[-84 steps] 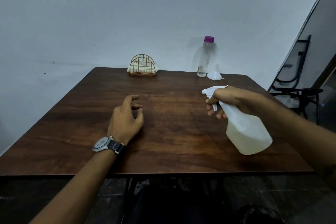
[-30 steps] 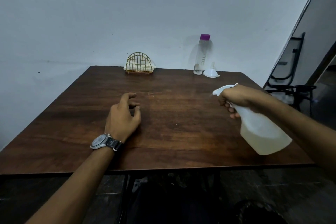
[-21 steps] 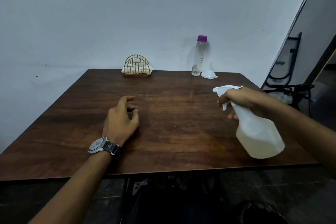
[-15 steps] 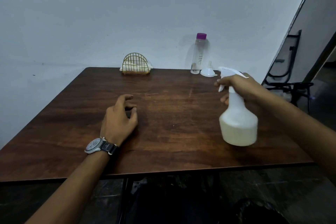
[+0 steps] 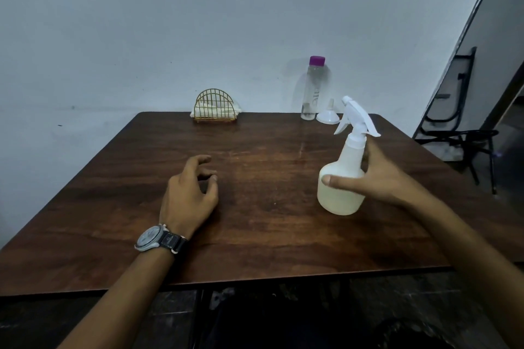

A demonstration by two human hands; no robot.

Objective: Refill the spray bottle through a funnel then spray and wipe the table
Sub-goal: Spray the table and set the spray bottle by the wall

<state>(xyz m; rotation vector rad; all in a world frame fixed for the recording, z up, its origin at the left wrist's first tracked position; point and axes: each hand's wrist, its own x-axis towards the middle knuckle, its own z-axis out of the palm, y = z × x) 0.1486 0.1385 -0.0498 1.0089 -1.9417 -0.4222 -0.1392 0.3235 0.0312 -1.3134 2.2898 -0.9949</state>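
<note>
So my right hand (image 5: pixel 380 176) is spread open around the spray bottle (image 5: pixel 340 193). The thumb (image 5: pixel 337 180) is stretched straight across the front of its body and the fingers sit up behind the neck. I honestly can't tell if I'm actually touching it or just framing it, but nothing's curled tight around it.

The bottle stands upright on the table (image 5: pixel 255 249), about 3 o'clock from my left hand (image 5: pixel 188 195), with pale yellowish liquid in the lower part. The white trigger head points toward 10 o'clock.

My left hand is palm down on the wood near the middle, fingers loosely curled and holding nothing, with my watch (image 5: pixel 154 239) on that wrist.

Further out, at 12 o'clock on the far edge, there's a gold wire napkin holder (image 5: pixel 214 106) with napkins in it. At 1 o'clock is a clear bottle (image 5: pixel 312 91) with a purple cap, and the white funnel (image 5: pixel 328 116) sits just beside it, wide end down. Off the table at 2 o'clock is a black metal chair (image 5: pixel 459 133).
</note>
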